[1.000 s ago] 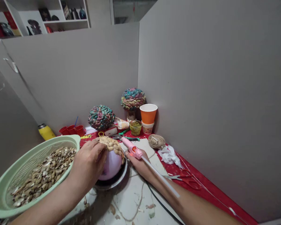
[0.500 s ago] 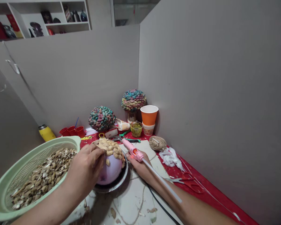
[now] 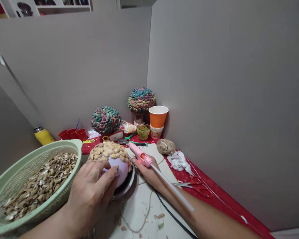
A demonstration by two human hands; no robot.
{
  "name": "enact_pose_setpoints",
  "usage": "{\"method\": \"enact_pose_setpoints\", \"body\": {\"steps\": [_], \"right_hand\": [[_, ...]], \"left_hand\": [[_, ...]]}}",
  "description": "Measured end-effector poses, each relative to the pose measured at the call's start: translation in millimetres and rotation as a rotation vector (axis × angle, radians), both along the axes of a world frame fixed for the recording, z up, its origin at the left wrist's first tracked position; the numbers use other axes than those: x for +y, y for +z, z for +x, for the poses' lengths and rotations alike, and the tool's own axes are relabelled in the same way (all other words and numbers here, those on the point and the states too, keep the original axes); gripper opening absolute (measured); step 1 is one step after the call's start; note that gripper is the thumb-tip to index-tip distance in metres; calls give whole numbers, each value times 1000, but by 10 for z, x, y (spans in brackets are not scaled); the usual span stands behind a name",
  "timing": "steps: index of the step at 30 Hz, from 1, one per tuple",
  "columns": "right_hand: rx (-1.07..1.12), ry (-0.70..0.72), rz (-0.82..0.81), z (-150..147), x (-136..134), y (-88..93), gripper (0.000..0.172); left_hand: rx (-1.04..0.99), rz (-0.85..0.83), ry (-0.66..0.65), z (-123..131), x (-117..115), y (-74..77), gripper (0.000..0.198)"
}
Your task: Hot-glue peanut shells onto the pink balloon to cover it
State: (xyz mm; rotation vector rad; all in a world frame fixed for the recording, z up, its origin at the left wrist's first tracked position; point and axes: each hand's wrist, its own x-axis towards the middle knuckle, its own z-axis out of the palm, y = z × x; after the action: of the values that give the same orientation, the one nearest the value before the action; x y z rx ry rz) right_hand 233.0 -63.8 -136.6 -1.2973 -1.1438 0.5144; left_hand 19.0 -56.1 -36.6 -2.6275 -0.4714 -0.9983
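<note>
A lilac balloon [image 3: 123,169], its upper part covered with peanut shells [image 3: 107,149], sits in a dark round bowl [image 3: 129,187]. My left hand [image 3: 92,186] is at the near side of the balloon, thumb and fingers apart, fingertips against or just in front of its bare surface. No shell shows between those fingers; part of the balloon is hidden behind them. In my right hand [image 3: 149,172] is a pink hot glue gun [image 3: 141,155], with a glue stick [image 3: 174,189] protruding from its back and a small red light glowing. The hand lies beside the bowl's right edge.
A green basket [image 3: 74,146] of peanut shells stands left. Behind are two coloured shell-covered balls [image 3: 106,119], an orange cup [image 3: 158,116], red cups [image 3: 72,133] and pliers [image 3: 139,144]. Twine [image 3: 165,146], tissue [image 3: 179,162] and red-handled scissors [image 3: 201,189] lie right. Grey partitions enclose the table.
My left hand has come down and nearer, its fingers spreading from a pinch. The balloon appears turned, showing a different shell edge. My right hand still holds the glue gun; the view tilted down.
</note>
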Motion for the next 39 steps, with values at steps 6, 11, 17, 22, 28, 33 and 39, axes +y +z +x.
{"method": "enact_pose_setpoints", "body": {"steps": [6,11,17,22,28,33,39], "right_hand": [[-3,11,6,2,-16,41,30],[4,25,8,0,-13,22,29],[11,14,5,-7,-15,32,30],[10,-2,-5,-11,-21,107,30],[8,-20,-27,-17,-45,151,30],[4,-17,-30,-15,-41,129,28],[8,5,-14,-3,-11,81,28]], "left_hand": [[44,-52,46,77,31,6,10],[-12,-87,11,11,31,45,14],[-75,-75,36,-50,175,221,21],[8,-127,21,-25,259,207,13],[-6,-86,-34,1,286,200,14],[-18,-66,-6,29,298,210,13],[-4,-62,19,12,286,169,14]]}}
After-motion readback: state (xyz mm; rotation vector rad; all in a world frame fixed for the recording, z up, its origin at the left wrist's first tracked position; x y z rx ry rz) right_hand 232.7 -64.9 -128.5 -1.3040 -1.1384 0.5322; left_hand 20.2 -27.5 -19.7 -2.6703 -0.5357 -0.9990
